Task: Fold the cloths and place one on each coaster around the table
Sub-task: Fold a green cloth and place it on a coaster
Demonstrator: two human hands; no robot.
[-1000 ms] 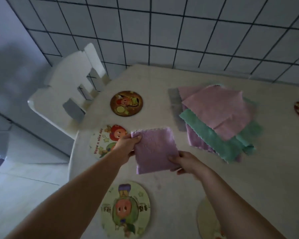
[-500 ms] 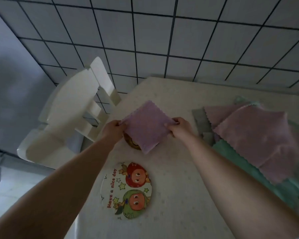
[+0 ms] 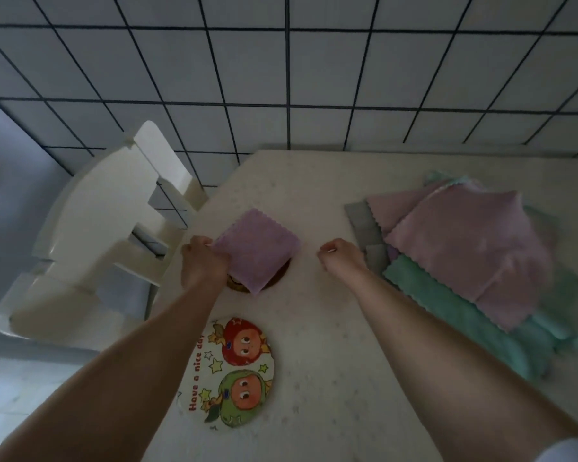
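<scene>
A folded purple cloth [image 3: 257, 248] lies on a dark round coaster [image 3: 279, 276], hiding most of it near the table's left edge. My left hand [image 3: 204, 261] still pinches the cloth's left corner. My right hand [image 3: 342, 258] hovers just right of the cloth with curled fingers, holding nothing. A pile of unfolded cloths [image 3: 464, 261], pink, green and grey, lies to the right. A white cartoon coaster [image 3: 231, 371] sits bare in front.
The pale table [image 3: 331, 361] ends at a rounded left edge. A white chair [image 3: 101, 235] stands close against that edge. A tiled wall [image 3: 281, 78] runs behind the table.
The folded purple cloth went from mid-air over the table's near side down onto the dark coaster. My right hand has let go of it and drawn back to the right.
</scene>
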